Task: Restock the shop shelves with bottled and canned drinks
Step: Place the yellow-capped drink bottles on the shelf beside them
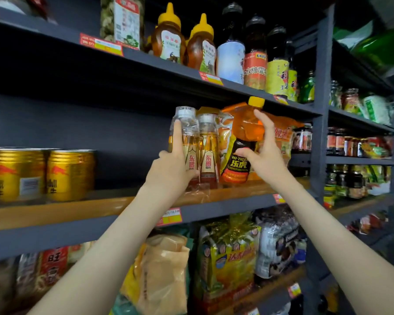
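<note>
Drinks shelf (77, 208): left hand (173, 165) grips clear-capped bottle (185, 133); right hand (267, 155) fingers grasp tilted orange bottle (245, 137), best stood upright rightward.

Taking the centre price tag (170, 215) as anchor. Noting two yellow-capped honey squeeze bottles (168, 35) standing upright far above it, plus a labelled jar (123, 19) above and slightly left. Seeing orange snack bags (282, 133) leaning above and right of it. Logging a tan bag (164, 269) directly below it, a gold packet (228, 253) and a silver-dark bag (278, 242) below-right, a red packet (55, 264) below-left.
</note>
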